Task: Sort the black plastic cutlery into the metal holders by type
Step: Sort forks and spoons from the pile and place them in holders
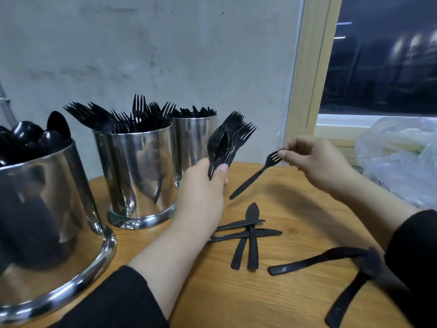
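My left hand (203, 192) grips a bunch of black forks (228, 140), tines up, just right of the middle metal holder (139, 176), which is full of forks. My right hand (316, 162) pinches a single black fork (256, 174) by its tines, handle slanting down to the left above the table. A near-left holder (47, 223) contains spoons. A far holder (196, 140) behind my left hand holds more cutlery, probably knives. Several black knives (248, 233) lie crossed on the wooden table (236, 299). Two more pieces (340, 271) lie at the front right.
A crumpled clear plastic bag (399, 159) sits at the table's right edge by a window frame (307, 67). A grey wall stands close behind the holders. The round table's far edge curves behind the holders.
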Tool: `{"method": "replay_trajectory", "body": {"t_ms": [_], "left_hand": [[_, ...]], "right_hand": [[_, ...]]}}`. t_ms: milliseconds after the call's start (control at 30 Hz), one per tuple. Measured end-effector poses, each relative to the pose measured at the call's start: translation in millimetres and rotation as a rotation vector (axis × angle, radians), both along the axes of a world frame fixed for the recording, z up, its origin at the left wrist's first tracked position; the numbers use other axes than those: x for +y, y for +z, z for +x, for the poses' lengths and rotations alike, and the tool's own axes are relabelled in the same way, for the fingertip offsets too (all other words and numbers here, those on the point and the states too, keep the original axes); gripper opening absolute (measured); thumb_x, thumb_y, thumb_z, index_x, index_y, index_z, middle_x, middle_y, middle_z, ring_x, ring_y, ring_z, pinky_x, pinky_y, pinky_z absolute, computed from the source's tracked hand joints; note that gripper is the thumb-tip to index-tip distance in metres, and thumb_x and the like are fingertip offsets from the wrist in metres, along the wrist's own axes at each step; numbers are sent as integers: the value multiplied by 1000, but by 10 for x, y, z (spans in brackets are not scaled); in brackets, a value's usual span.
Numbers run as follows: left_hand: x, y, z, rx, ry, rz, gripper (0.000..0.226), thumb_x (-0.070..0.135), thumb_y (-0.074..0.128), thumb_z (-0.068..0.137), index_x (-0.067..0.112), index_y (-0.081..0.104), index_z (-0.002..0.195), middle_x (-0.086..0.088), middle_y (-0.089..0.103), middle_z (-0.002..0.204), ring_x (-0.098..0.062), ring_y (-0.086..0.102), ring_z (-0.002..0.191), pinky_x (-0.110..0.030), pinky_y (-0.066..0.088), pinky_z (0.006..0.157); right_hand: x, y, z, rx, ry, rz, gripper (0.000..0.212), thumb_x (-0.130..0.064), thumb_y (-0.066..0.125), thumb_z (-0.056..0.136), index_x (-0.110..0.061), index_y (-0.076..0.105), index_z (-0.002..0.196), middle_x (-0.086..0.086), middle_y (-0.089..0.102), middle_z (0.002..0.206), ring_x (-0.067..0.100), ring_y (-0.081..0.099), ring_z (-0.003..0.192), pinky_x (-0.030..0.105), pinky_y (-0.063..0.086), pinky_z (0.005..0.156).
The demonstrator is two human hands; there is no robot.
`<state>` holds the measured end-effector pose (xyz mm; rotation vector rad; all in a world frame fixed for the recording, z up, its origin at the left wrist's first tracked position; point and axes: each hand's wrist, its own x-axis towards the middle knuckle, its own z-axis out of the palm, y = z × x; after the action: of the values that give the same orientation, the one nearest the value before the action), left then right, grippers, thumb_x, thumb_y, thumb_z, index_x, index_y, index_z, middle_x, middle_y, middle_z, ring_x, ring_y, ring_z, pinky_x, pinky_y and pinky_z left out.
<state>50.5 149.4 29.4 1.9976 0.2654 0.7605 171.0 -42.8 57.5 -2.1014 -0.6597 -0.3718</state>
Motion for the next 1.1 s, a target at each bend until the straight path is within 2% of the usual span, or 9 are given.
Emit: {"method": "replay_trajectory", "body": {"t_ms": [133,233,300,400,533,633,733,867,1100], "left_hand": [[47,37,-21,-21,10,16,31,32,51,104,7,63,91,4,70,85,-17,66,82,-34,52,73],[10,38,-40,-2,-101,-90,29,31,52,104,5,62,96,-5,73,89,-19,72,77,-44,61,71],[-18,28,-57,18,-184,-169,30,33,53,104,4,62,102,-8,74,86,-23,74,68,-46,63,66],[-32,34,-92,24,-267,-244,33,36,52,104,6,64,100,-14,72,77,-24,61,50,-38,56,57],[-57,35,-119,12,-393,-349,34,39,52,104,9,67,98,-22,59,70,-20,43,53,-32,39,52],[-66,14,-106,4,-455,-385,33,37,52,104,8,67,100,-14,60,73,-13,42,50,-27,36,49],[-64,17,-111,8,-519,-461,27,32,52,104,7,63,99,4,62,69,-10,40,47,-22,33,45],[-66,53,-144,51,-616,-525,26,29,52,104,4,59,100,7,60,62,-7,38,45,-19,27,41],[9,111,-239,62,-672,-557,25,31,56,103,8,60,95,-13,52,84,-8,39,49,-17,24,38]], "right_hand": [[136,268,-245,-102,138,-92,10,-35,70,90,-27,69,83,-7,65,74,7,55,69,25,46,65],[267,323,-326,-140,155,-29,11,-33,71,90,-24,69,83,-4,66,75,8,56,68,27,46,65],[309,344,-346,-151,131,41,12,-31,71,90,-22,68,82,-7,64,74,-1,51,61,15,40,58],[324,363,-350,-205,32,99,12,-32,72,89,-23,66,83,-10,62,85,-4,55,75,10,39,63],[340,371,-364,-128,58,218,9,-30,71,90,-26,63,87,-5,68,97,14,66,76,44,55,74],[362,373,-393,-45,117,277,10,-26,69,92,-23,60,92,-3,71,98,18,72,73,55,57,73],[368,368,-418,56,272,407,18,-17,65,95,-18,53,108,5,71,103,28,71,83,45,61,71],[309,323,-437,138,357,302,33,-29,59,99,-29,51,131,3,74,97,20,64,67,34,57,64],[412,408,-465,177,454,385,18,-25,62,95,-22,71,110,4,70,82,25,45,63,32,35,53]]}}
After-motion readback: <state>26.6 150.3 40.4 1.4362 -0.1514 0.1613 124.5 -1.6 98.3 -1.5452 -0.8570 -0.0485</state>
